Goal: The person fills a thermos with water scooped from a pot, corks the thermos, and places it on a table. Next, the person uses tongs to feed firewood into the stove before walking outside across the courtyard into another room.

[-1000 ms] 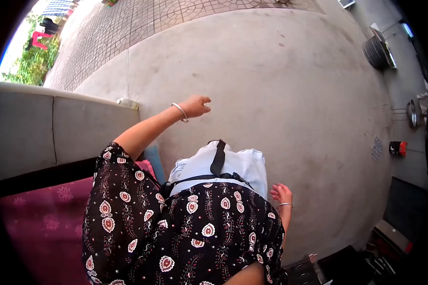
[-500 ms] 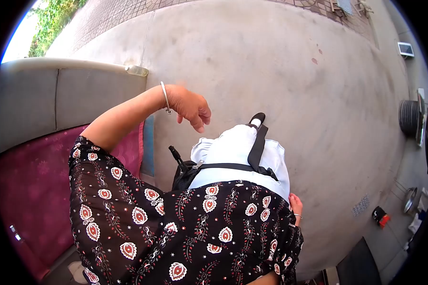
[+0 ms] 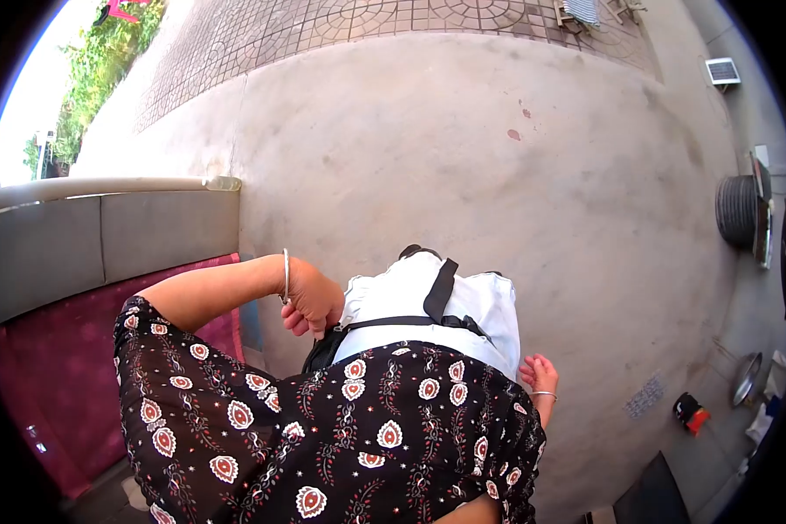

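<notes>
My left hand (image 3: 316,299), with a silver bangle at its wrist, is at the top edge of a black bag (image 3: 325,349) by my waist. Its fingers are curled round the bag's upper part and hide it. Down at my right side, my right hand (image 3: 540,373) holds nothing, its fingers loosely bent and slightly apart. A black strap (image 3: 441,290) lies over my white lower garment (image 3: 384,301), joined to a thin black belt.
A padded grey seat back (image 3: 170,231) and a maroon cover (image 3: 70,358) are on the left. Along the right wall stand a coil of dark cable (image 3: 736,212), a metal bowl (image 3: 747,379) and a black-and-red item (image 3: 692,414). Patterned paving (image 3: 323,22) borders the concrete floor.
My left hand has come down to the black bag and covers its upright black part. My right hand shows more fully beside my hip. The view has tilted up.
</notes>
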Demonstrator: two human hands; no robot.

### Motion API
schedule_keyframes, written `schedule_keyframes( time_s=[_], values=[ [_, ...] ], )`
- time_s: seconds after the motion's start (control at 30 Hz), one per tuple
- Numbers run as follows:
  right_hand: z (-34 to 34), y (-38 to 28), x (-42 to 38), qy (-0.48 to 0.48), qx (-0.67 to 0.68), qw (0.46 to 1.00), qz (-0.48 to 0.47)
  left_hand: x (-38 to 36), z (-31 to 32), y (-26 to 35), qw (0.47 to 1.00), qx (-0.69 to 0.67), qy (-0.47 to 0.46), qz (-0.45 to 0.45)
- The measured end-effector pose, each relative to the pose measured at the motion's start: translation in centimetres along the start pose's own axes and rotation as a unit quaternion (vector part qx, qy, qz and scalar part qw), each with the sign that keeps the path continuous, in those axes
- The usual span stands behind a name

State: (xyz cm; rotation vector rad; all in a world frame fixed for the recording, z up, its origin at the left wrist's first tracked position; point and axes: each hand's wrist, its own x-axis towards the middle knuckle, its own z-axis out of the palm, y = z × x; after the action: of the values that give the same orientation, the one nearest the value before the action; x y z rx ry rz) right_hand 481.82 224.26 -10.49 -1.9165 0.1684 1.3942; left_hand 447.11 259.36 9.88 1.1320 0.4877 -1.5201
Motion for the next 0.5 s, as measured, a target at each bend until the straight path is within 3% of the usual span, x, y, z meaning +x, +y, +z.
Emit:
schedule_keyframes(
  time_s=[0.03,0.13,0.23,0.33,0.5],
  values=[
    [-0.7,-1.1,1.1,-0.004,-0.002,1.0,-0.001,-0.5,-0.6,0.8,1.0,0.007,0.003,0.003],
    [-9.0,-10.9,9.9,-0.003,-0.038,0.999,0.012,0.5,-9.7,10.9,0.999,-0.036,-0.031,-0.001],
    [-10.7,-15.4,12.5,0.005,-0.036,0.999,-0.011,0.4,-10.9,12.0,0.997,-0.076,-0.027,0.0],
    [-14.2,-22.8,15.0,0.002,-0.037,0.999,-0.031,-0.9,-15.1,18.3,0.997,-0.071,-0.026,-0.005],
    [-15.4,-29.7,18.7,0.015,-0.022,0.998,-0.052,-0.7,-23.8,23.4,0.997,-0.013,-0.014,0.077]
  ],
)
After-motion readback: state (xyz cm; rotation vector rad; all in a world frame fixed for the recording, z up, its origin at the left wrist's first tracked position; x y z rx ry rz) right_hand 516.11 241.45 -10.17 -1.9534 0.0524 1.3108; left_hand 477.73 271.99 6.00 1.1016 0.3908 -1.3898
